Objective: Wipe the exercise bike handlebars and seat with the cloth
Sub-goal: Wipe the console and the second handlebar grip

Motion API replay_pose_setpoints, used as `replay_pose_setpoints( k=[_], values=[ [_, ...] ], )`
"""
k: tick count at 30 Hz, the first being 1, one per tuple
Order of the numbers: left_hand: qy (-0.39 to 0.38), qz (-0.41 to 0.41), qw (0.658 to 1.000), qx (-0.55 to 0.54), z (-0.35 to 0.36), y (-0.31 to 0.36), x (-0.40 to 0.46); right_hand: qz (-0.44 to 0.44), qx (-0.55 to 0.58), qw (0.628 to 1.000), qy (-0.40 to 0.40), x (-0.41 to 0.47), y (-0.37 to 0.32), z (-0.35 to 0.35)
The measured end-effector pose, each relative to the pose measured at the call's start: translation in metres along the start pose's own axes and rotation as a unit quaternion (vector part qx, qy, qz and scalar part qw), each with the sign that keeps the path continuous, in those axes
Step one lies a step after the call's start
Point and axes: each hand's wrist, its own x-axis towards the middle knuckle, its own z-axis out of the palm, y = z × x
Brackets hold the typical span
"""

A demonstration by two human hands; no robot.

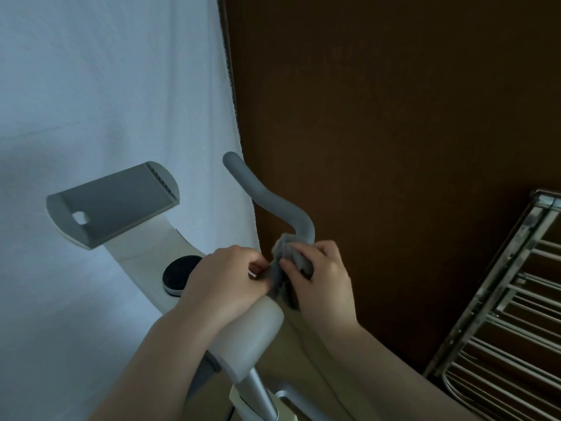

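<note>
Centre frame: crumpled grey fabric cloth point(287, 268), pinched by left hand point(226, 279) and right hand point(321, 276), wraps curved grey foam handlebar point(267, 196) base. Risk: loose bunching slips off.

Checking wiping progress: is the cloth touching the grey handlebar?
Touching. The head view shows the cloth, held by both hands, bunched against the lower end of the handlebar, with no gap visible.

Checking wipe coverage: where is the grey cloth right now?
In the head view, the crumpled grey cloth is at lower centre, pinched between the left hand and right hand, at the base of the curved grey foam handlebar.
</note>
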Motion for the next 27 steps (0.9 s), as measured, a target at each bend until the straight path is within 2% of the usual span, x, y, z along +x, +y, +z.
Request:
replay_pose_setpoints(
  k=[3,6,9,12,16,18,21,25,27],
  values=[
    [0.046,-0.018,0.999,-0.015,0.008,-0.001,-0.008,-0.026,0.021,0.999,-0.033,0.007,-0.004,-0.008],
    [0.09,-0.022,0.995,-0.047,0.013,0.0,-0.013,0.007,0.017,1.0,0.021,0.022,0.004,-0.008],
    [0.091,-0.022,0.994,-0.063,0.012,0.0,-0.015,-0.032,-0.054,0.997,0.041,0.002,0.006,0.002],
    [0.094,-0.021,0.993,-0.065,0.011,-0.001,-0.015,-0.061,-0.005,0.998,0.01,0.002,0.003,-0.001],
    [0.108,-0.032,0.989,-0.092,0.016,-0.002,-0.017,-0.022,-0.03,0.998,0.049,0.021,0.01,-0.004],
    [0.114,-0.034,0.988,-0.102,0.016,-0.002,-0.018,-0.031,-0.025,0.999,0.015,0.004,0.005,0.001],
    [0.128,-0.04,0.986,-0.1,0.014,-0.001,-0.017,-0.058,0.049,0.995,-0.063,-0.006,-0.008,0.001],
    [0.133,-0.042,0.983,-0.123,0.015,0.001,-0.019,-0.017,0.024,0.999,0.012,0.008,0.003,0.001],
    [0.131,-0.042,0.983,-0.124,0.014,0.001,-0.02,-0.05,0.03,0.998,-0.009,-0.005,0.0,0.005]
  ],
)
